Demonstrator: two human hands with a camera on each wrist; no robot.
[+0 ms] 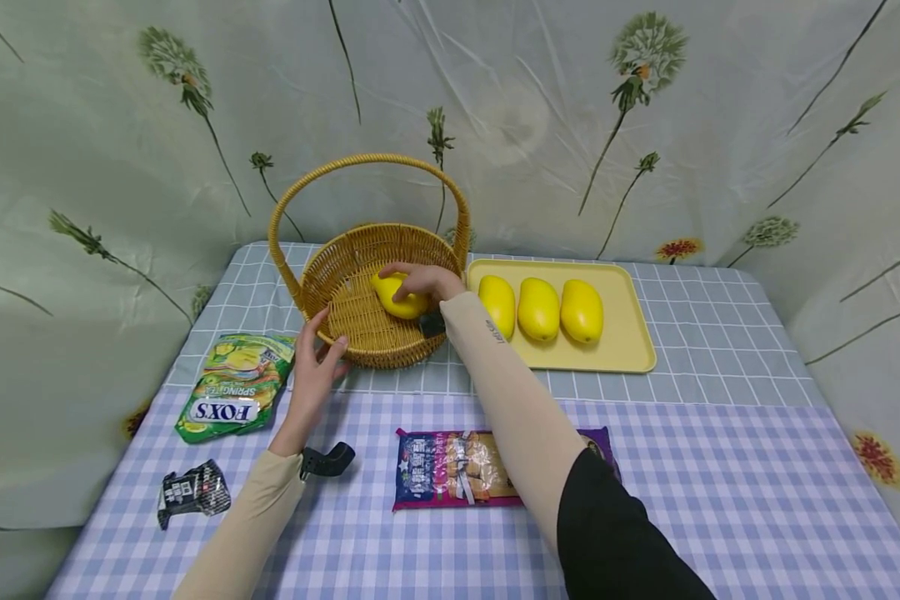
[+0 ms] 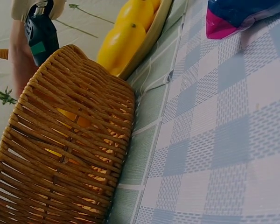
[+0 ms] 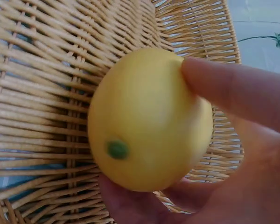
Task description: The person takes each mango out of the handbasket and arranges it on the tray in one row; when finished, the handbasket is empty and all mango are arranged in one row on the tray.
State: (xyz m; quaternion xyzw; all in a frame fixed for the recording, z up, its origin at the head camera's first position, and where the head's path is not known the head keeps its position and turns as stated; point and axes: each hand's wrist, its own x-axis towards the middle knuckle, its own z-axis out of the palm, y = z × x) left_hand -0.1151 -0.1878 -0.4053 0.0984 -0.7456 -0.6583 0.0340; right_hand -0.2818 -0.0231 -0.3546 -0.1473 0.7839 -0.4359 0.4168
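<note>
A round wicker basket with a tall arched handle stands at the back, left of the middle. Inside it, my right hand grips a yellow mango, thumb and fingers on opposite sides. The mango's green stem spot faces the right wrist camera, close to the basket's woven inside. At the basket's front left rim, my left hand holds on with thumb and fingers. In the left wrist view the basket's outer wall fills the left part, with yellow showing through gaps; most of the left hand is out of that view.
Right of the basket, a yellow tray bears three mangoes in a row. A green FOX'S bag and a small black packet lie at the left. A purple snack pack lies in front, partly under my right forearm.
</note>
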